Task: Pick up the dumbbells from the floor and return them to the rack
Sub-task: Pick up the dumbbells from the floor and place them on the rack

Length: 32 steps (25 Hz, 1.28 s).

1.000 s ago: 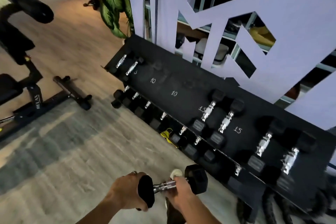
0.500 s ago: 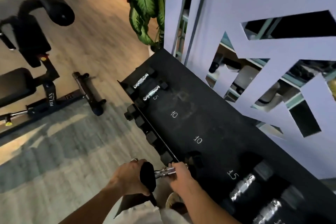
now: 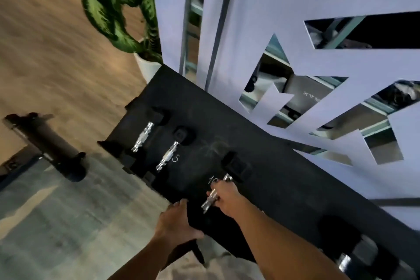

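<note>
On the rack (image 3: 284,179), right fingers (image 3: 223,195) wrap the dumbbell (image 3: 235,166) handle; left hand (image 3: 176,223) cups its end.

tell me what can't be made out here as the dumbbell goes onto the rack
- Head view: the chalk number beside the dumbbell is partly covered by the right hand; only its start shows.
- Its near head is black against the black rack and behind the left hand, so whether it rests on the rack is unclear.
- The big dumbbell at lower right is cut by the frame edge.
- The potted plant and floor are motion-blurred.
</note>
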Each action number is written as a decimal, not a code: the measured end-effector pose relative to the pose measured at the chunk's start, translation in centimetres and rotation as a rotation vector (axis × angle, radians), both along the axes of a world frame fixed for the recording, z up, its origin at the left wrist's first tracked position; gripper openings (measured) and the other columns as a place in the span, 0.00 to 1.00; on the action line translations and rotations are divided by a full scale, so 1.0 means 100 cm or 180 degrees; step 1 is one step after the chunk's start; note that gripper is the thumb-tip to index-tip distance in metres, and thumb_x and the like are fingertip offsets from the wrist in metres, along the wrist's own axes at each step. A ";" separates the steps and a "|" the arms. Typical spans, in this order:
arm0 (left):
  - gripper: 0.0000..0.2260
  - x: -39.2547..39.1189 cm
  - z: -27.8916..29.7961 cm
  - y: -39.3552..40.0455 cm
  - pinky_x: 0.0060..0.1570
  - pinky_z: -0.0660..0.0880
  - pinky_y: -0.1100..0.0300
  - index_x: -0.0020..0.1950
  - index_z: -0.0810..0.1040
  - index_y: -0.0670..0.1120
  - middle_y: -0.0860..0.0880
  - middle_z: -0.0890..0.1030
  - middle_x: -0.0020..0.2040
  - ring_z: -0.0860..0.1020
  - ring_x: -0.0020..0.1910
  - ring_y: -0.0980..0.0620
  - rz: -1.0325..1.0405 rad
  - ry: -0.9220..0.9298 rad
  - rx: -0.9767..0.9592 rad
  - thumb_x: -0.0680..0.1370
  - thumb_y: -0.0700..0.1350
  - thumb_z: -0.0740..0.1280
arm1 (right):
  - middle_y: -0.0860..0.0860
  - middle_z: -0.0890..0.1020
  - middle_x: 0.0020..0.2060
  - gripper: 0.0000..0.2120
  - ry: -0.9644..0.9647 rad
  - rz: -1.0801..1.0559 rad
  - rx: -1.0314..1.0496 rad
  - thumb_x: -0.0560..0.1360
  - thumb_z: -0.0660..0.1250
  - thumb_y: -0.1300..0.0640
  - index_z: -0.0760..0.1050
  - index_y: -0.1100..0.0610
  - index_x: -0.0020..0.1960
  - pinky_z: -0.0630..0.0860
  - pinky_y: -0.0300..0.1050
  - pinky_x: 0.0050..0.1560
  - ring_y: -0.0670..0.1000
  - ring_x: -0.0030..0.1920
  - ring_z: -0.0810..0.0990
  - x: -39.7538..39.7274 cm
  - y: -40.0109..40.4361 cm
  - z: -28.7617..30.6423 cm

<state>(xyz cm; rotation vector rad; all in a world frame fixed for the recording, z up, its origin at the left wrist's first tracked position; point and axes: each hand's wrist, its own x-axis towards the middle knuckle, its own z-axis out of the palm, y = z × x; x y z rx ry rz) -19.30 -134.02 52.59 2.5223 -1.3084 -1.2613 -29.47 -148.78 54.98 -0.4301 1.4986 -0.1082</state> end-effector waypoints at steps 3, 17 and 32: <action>0.49 0.010 -0.021 -0.028 0.62 0.72 0.49 0.69 0.67 0.52 0.52 0.76 0.64 0.72 0.65 0.48 -0.0287 -0.0154 0.0154 0.52 0.74 0.69 | 0.50 0.77 0.38 0.11 0.0165 0.0318 -0.0092 0.81 0.57 0.61 0.72 0.54 0.41 0.75 0.47 0.46 0.49 0.36 0.76 0.015 -0.022 -0.017; 0.47 0.021 -0.036 -0.065 0.60 0.76 0.50 0.69 0.69 0.51 0.50 0.78 0.64 0.76 0.64 0.47 -0.1661 -0.0419 0.1243 0.58 0.78 0.64 | 0.53 0.81 0.55 0.18 0.0793 0.0508 -0.0755 0.77 0.60 0.48 0.68 0.53 0.64 0.76 0.48 0.50 0.55 0.54 0.81 0.003 0.020 -0.046; 0.13 -0.195 0.069 0.079 0.45 0.76 0.55 0.44 0.79 0.52 0.53 0.82 0.43 0.80 0.44 0.53 -0.4815 0.0077 0.0426 0.75 0.61 0.69 | 0.53 0.82 0.39 0.12 0.1290 -0.2689 -0.0935 0.74 0.62 0.60 0.75 0.50 0.34 0.81 0.56 0.55 0.54 0.43 0.81 -0.167 0.407 0.036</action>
